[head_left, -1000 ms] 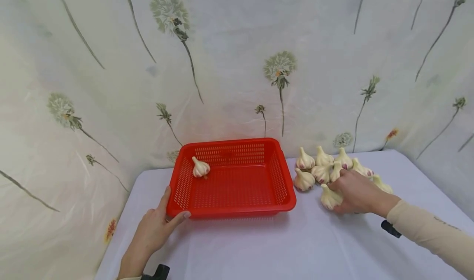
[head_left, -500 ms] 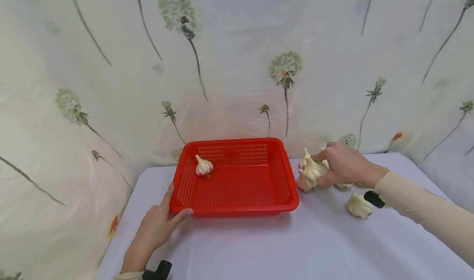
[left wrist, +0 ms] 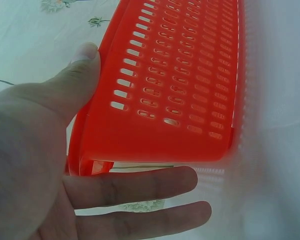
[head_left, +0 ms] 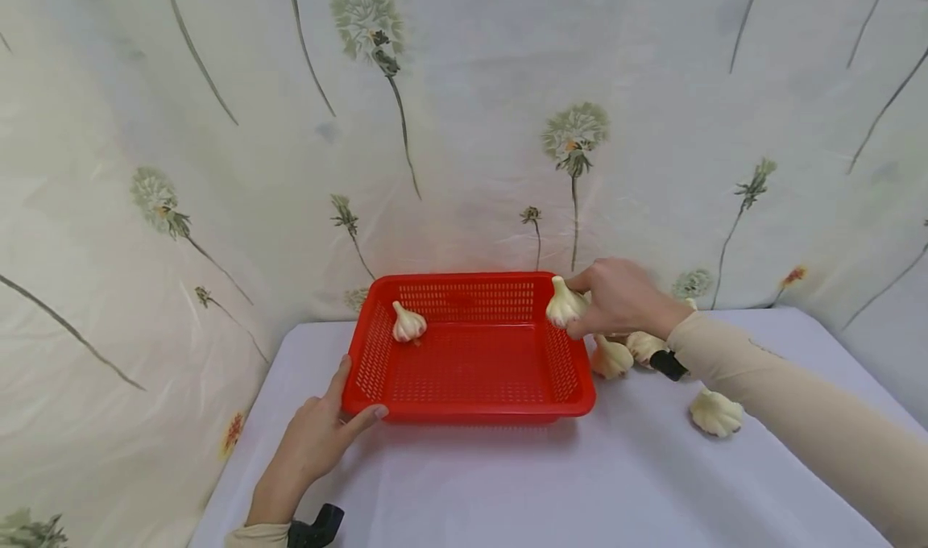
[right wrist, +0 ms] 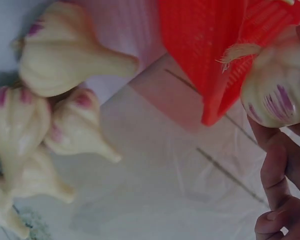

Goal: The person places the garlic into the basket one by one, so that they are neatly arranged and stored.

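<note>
My right hand [head_left: 616, 294] holds a pale garlic bulb [head_left: 565, 303] by its side, over the right rim of a red perforated plastic basket [head_left: 464, 410]. In the right wrist view, purple streaks and a tuft of roots show on this held bulb [right wrist: 277, 85]. Another garlic bulb [head_left: 409, 322] lies inside the basket, towards the back left. At the basket's front left corner rests my left hand [head_left: 308, 445], its thumb against the front rim. The left wrist view shows two straight fingers [left wrist: 135, 186] of that hand reaching past the basket's end.
Several more garlic bulbs [head_left: 611, 358] stand right of the basket, partly hidden by the right hand and sleeve. One bulb [head_left: 716, 413] sits apart, nearer the front. The table has a white cloth [head_left: 478, 483]; a dandelion-patterned curtain [head_left: 464, 129] hangs behind it.
My right hand has lifted a garlic bulb from the group and carried it left to the basket's right rim. My left hand stays at the basket's corner.
</note>
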Demonstrator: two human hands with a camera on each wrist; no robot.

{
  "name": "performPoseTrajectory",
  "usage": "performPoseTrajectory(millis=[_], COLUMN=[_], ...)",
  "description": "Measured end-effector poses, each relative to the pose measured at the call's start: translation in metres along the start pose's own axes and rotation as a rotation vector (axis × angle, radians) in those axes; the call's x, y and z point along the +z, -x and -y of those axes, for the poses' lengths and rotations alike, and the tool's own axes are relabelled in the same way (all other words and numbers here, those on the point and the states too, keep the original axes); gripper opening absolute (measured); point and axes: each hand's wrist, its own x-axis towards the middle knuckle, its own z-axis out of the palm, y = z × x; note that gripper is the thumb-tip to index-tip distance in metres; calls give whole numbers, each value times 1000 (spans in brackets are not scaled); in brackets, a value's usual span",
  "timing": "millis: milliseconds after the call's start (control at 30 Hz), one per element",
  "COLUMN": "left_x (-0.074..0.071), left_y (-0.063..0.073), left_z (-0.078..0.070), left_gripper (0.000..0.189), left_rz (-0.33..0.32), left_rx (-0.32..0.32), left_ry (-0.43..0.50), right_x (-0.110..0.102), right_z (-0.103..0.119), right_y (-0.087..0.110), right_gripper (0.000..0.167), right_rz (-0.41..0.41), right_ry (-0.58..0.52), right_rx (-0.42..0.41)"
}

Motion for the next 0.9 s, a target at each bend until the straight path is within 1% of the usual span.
performPoseTrajectory(millis=[133,233,333,433,667,900], left_x=[-1,-2,-1,-1,0,0], left_y=[0,0,0,-1,-2,-3], left_z=[0,0,0,0,1,2], left_gripper=[108,109,109,109,108,107], left_rz=[-9,-8,-6,-6,-8,-6], left_rx=[0,-3,-4,0,11,-5], left_ry=[-10,-11,-5,6,27,26], right_x=[6,10,17,28,50,73], right_z=[10,18,27,34,50,57], right_y=[-22,-38,-54,-69,-94,-119], right_gripper=[23,24,24,25,33,40], right_rz=[-8,-10,8,31,109,103], right_ry=[-32,-54,-82,-89,-104,-125], right_rx=[-19,-41,-52,-66,-63,-88])
